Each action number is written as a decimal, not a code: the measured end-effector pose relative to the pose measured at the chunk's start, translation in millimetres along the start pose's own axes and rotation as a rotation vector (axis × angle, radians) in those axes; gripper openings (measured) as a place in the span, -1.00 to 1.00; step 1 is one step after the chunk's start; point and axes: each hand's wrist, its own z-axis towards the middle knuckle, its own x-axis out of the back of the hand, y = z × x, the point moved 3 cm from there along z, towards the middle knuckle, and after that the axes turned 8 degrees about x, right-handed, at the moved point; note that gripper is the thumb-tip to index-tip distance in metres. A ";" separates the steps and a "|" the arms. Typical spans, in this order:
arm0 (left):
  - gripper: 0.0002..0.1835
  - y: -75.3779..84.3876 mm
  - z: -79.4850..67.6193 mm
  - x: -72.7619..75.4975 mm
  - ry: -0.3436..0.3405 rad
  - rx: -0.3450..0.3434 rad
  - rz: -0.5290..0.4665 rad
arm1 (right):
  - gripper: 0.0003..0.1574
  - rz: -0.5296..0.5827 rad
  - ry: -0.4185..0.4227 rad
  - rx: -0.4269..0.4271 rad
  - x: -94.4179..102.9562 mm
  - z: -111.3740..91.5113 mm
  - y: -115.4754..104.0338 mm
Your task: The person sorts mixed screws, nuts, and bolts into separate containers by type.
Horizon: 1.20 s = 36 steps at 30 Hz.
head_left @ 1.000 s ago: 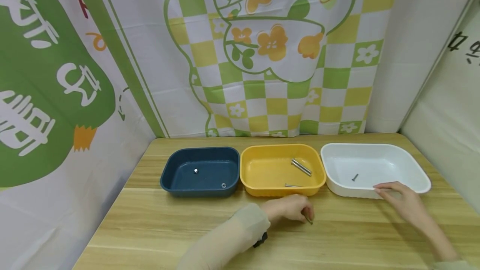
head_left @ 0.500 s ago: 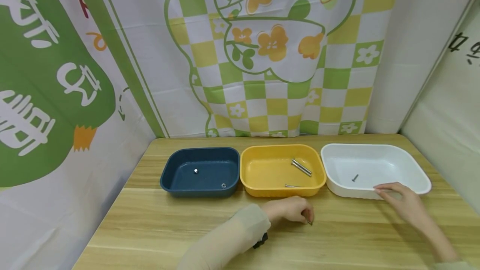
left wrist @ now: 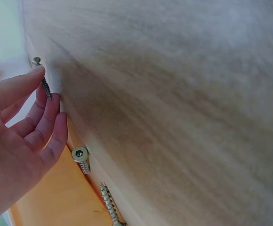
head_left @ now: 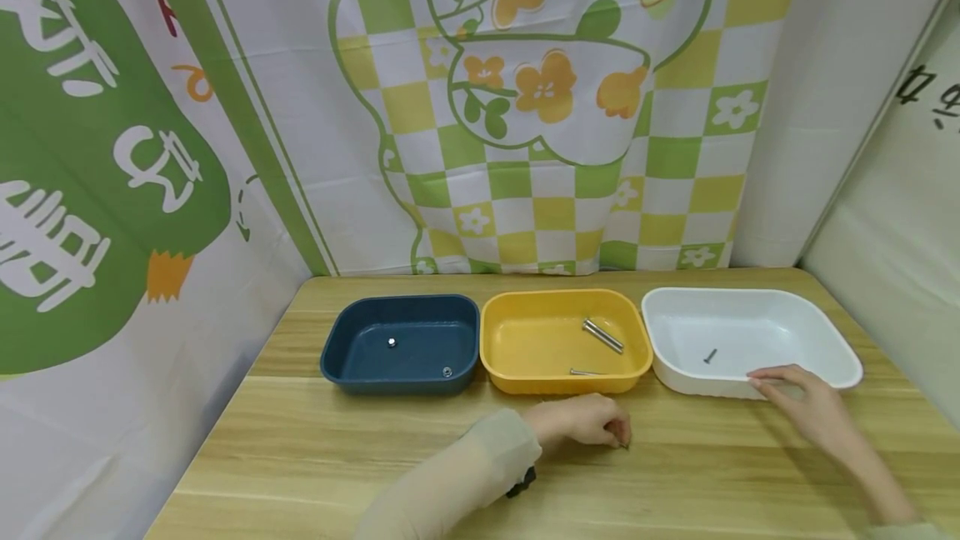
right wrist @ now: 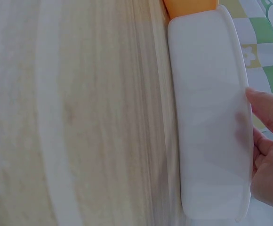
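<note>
Between the thumb and fingers of my left hand [head_left: 588, 421] a small dark screw [left wrist: 45, 88] is pinched just above the table, in front of the yellow tray [head_left: 525, 383]. Two larger screws lie near that hand in the left wrist view: a socket-head screw [left wrist: 81, 159] and a coarse-threaded screw [left wrist: 109, 203]. The head view hides both behind the hand. With thumb and fingers, my right hand [head_left: 813, 411] grips the front rim of the white tray [right wrist: 212, 113]. Inside that tray lies one small dark screw [head_left: 710, 355].
Long silver bolts [head_left: 603, 335] and a thinner screw [head_left: 587, 372] lie in the yellow tray. A dark blue tray [head_left: 405, 386] at the left holds two small nuts [head_left: 392, 342]. The trays stand side by side on the wooden table [head_left: 300, 457], before a patterned curtain [head_left: 540, 215].
My left hand has shifted very slightly right, and the pinched screw has changed its angle a little. The right hand and the trays have stayed put.
</note>
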 end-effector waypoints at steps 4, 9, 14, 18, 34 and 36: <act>-0.93 -1.0 0.4 -0.6 0.007 -0.012 -0.040 | -0.85 0.001 0.005 -0.001 0.5 0.1 -0.9; -0.91 -2.5 1.2 -1.4 0.025 -0.033 -0.077 | -0.84 0.005 0.004 0.000 0.6 0.8 -1.8; -0.89 -1.6 0.9 0.2 0.056 -0.050 -0.104 | -0.82 0.001 0.003 0.001 0.6 0.8 -1.6; -0.89 1.0 0.1 3.0 0.089 -0.058 -0.110 | -0.82 0.001 0.002 -0.004 0.8 0.5 -0.9; -0.86 13.7 1.5 11.9 0.194 -0.079 -0.134 | -0.82 0.008 -0.004 -0.012 0.7 0.2 -1.7; -0.86 14.4 2.1 12.1 0.206 -0.080 -0.135 | -0.82 0.006 -0.007 -0.016 0.3 -0.3 -1.5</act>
